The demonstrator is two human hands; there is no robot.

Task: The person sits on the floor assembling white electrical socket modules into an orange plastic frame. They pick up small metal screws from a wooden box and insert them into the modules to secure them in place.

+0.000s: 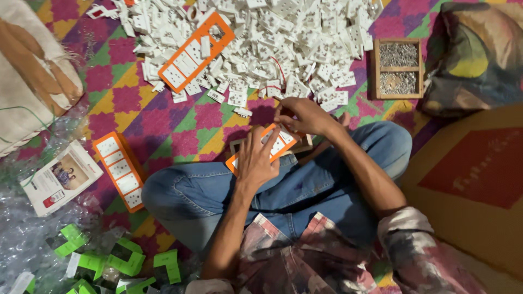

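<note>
Head view, orange frame [283, 142], white inserts, tilted

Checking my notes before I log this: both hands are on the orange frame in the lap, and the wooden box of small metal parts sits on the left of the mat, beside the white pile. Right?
Not quite. The head view shows the wooden box on the right of the mat, beside the white pile. The rest holds: the left hand and right hand are both on the orange frame in the lap.

Orange socket frame [275, 142], tilted on lap
</note>
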